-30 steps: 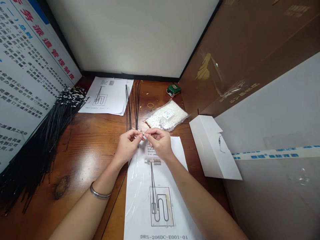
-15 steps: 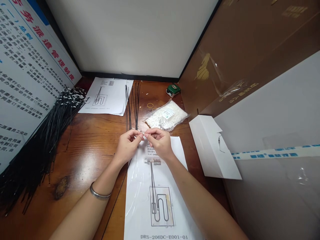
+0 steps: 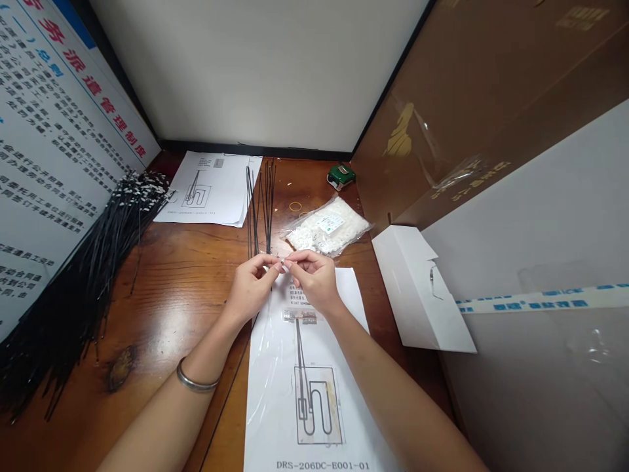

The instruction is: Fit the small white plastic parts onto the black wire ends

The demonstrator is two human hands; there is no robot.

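My left hand point(image 3: 253, 283) is closed, thumb and forefinger pinched at the top of the printed drawing point(image 3: 268, 393). A thin black wire point(image 3: 223, 404) runs from beneath it toward the lower left. My right hand point(image 3: 314, 280) also pinches, its fingertips meeting the left ones. Between them shows a tiny white connector point(image 3: 283, 262), mostly hidden by the fingers. Just beyond the hands lie several black wires point(image 3: 268, 210) and a clear bag of small white pieces point(image 3: 328, 226).
A large bundle of black wires with white ends point(image 3: 93, 262) lies at left. Behind are more printed sheets point(image 3: 201, 187) and a green tape measure point(image 3: 341, 176). A folded white card point(image 3: 417, 288) and a brown carton point(image 3: 472, 105) stand at right.
Both hands stay in the same place. Only the fingertips shift very slightly around the small white connector.
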